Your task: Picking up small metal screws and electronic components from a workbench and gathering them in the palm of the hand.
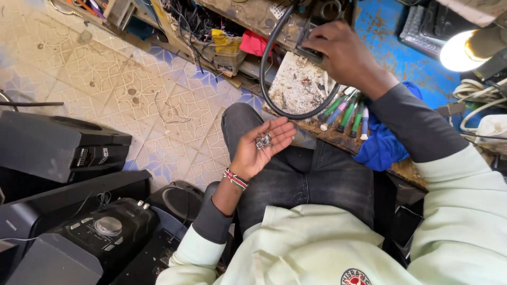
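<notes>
— What sits at the far left?

— Black speaker boxes (pixel 58 150) and a dark audio unit (pixel 105 232) with a round knob, stacked on the patterned tile floor (pixel 105 68).

— And the nearer hand?

— The left hand (pixel 259 145) lies palm up over the lap, fingers loosely spread, not closed. A small cluster of metal parts (pixel 263 141) rests in the hollow of the palm, cupped rather than pinched. A beaded wristband (pixel 236 179) circles that wrist.

— Where is the other hand from there?

— Up and to the right. The right hand (pixel 338 53) reaches onto the cluttered workbench (pixel 406 169), fingers curled down on a small dark object (pixel 309 53) at the top of a stained white board (pixel 298 87); whether it truly grips it, I cannot tell. So the metal parts lie below and left of the right hand, well apart from it, already inside the left.

— Anything between them?

— A black cable (pixel 269 79) loops round the board, and a row of screwdrivers (pixel 348 113) lies just right of it, handles pointing toward the lap. A blue cloth (pixel 383 145) and lit lamp (pixel 459 50) come further right.
</notes>
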